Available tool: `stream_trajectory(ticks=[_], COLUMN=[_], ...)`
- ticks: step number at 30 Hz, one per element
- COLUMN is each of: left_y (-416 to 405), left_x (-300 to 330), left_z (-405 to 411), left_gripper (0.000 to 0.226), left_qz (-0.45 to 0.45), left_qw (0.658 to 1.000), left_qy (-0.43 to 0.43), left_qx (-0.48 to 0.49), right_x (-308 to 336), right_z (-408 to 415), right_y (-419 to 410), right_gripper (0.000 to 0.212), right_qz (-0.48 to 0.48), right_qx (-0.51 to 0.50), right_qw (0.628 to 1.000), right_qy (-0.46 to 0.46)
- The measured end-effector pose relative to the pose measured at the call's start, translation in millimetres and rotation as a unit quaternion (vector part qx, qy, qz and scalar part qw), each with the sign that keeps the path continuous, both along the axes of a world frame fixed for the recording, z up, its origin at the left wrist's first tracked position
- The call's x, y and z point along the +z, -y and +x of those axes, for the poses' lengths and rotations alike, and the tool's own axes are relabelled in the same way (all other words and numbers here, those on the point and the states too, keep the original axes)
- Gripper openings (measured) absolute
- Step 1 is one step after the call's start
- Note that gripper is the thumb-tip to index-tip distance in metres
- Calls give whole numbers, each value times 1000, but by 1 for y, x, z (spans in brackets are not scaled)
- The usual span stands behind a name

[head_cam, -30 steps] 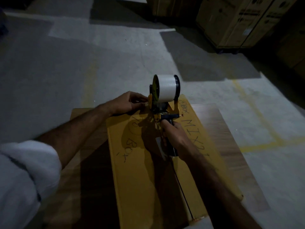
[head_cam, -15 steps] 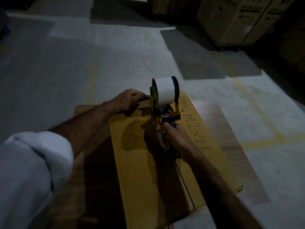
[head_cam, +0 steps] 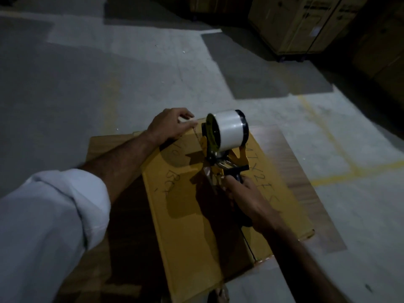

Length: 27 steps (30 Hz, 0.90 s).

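Observation:
A closed yellow-brown cardboard box [head_cam: 192,226] with handwritten marks lies in front of me on a wooden board [head_cam: 306,186]. My right hand [head_cam: 247,197] grips the handle of a yellow tape dispenser [head_cam: 220,158] carrying a white roll of tape [head_cam: 230,130], which stands over the box's far end at the centre seam. My left hand [head_cam: 169,125] rests on the far edge of the box, left of the dispenser, fingers curled over the edge and pressing a strip of tape there.
Grey concrete floor [head_cam: 87,84] with yellow painted lines [head_cam: 341,171] surrounds the board. Large cardboard cartons [head_cam: 306,22] stand at the back right in the dark. A white sleeve [head_cam: 50,226] covers my left upper arm.
My left hand has slid up to the box's far edge. The dispenser has tilted and drawn slightly back toward me along the seam.

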State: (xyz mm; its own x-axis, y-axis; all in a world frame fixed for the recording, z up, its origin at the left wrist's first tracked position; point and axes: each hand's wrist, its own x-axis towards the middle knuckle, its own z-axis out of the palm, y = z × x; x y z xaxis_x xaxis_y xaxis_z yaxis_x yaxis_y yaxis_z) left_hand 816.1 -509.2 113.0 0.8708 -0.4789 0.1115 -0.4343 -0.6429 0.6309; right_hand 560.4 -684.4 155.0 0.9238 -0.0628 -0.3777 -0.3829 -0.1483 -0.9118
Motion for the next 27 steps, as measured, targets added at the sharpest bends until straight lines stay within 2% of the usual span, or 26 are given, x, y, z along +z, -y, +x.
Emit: stream_trajectory(ticks=[3,6,12,15,19,23,27], left_y=[2,1,1,3,10,10,6], left_x=[-5,-14,-13,-13,-18,-18,-25], left_z=[-13,-20,-26,-42,-74,-73,-70], left_gripper=[52,69,79,72,60,66,73], left_qz=[76,165,219,228,178,201,208], left_qw=[985,951,948,949,944,940,936], left_qy=[89,119,109,119,138,124,130], left_qx=[-129,-233,-203,-182,-242,-245,-251], right_x=[-5,-4,4,0,1,7,1], right_z=[-3,-2,-34,-58,-62,-68,-119], right_y=[-4,-9,-1,-1,-6,-7,-3], right_gripper=[26,25,26,24,22,21,20], right_qz=[-24,-44,-25,-19,-33,-26,-15], right_qx=[-19,-5,-30,-55,-59,-58,-77], right_qw=[1000,999,998,997,997,997,995], right_qy=[4,4,-42,-45,-36,-53,-55])
